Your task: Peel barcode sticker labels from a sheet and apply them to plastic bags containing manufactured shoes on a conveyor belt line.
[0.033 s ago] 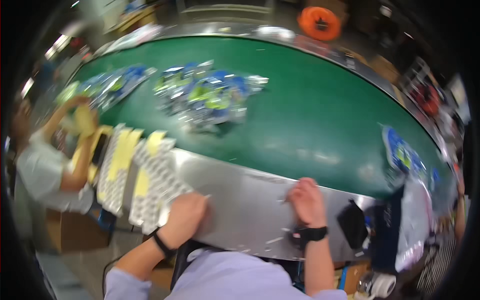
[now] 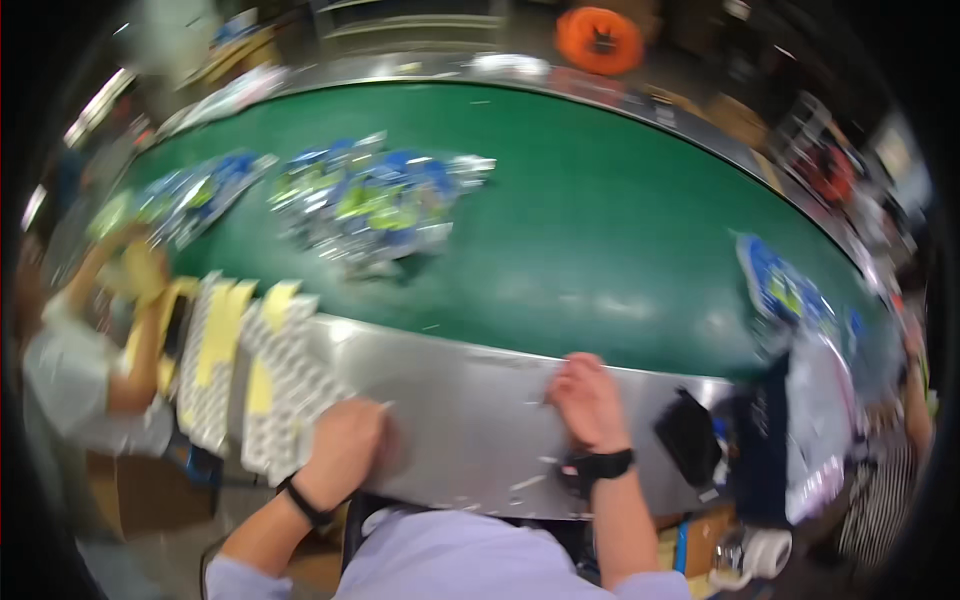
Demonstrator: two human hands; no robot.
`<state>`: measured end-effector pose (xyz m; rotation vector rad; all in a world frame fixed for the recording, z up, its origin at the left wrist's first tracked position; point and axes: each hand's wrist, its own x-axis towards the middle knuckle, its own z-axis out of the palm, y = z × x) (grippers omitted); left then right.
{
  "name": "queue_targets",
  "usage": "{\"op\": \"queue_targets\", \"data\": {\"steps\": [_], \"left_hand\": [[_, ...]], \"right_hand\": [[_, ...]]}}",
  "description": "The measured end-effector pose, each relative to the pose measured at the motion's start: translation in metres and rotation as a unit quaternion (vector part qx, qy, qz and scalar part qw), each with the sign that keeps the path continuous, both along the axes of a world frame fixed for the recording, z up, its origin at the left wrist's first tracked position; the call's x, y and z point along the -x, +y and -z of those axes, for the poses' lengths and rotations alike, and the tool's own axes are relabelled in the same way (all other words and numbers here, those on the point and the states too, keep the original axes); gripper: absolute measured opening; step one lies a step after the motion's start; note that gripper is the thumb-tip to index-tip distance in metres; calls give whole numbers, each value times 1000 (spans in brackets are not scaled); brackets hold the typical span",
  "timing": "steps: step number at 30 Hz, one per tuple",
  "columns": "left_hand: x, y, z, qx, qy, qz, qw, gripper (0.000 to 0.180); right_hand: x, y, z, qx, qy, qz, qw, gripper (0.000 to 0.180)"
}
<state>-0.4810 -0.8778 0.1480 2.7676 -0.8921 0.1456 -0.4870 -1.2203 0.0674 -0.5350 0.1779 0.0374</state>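
My left hand rests as a loose fist on the steel ledge, right beside white label sheets with yellow strips. My right hand lies further right on the same ledge, near the edge of the green belt, with its fingers curled down. Nothing shows in either hand. A black band is on my left wrist and a black watch on my right. A heap of blue, green and silver packets lies on the belt beyond my hands.
A second heap of packets lies at the belt's far left, and more blue packets at its right end. A black object sits on the ledge to my right. Another person works at the left. An orange object is at the back.
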Motion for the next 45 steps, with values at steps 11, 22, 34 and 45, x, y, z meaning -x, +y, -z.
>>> {"op": "queue_targets", "data": {"steps": [11, 22, 34, 45], "left_hand": [[-56, 21, -20, -87, 179, 40, 979, 13], [-75, -114, -22, 177, -57, 205, 961, 8], [25, -203, -69, 85, 417, 294, 856, 10], [-31, -181, -39, 357, 330, 18, 874, 33]], "right_hand": [[-1, 7, 0, 87, 17, -30, 996, 11], [26, 26, -51, -52, -34, -315, 947, 31], [12, -7, -34, 33, 7, 86, 996, 14], [19, 10, -32, 123, 13, 34, 992, 16]]}}
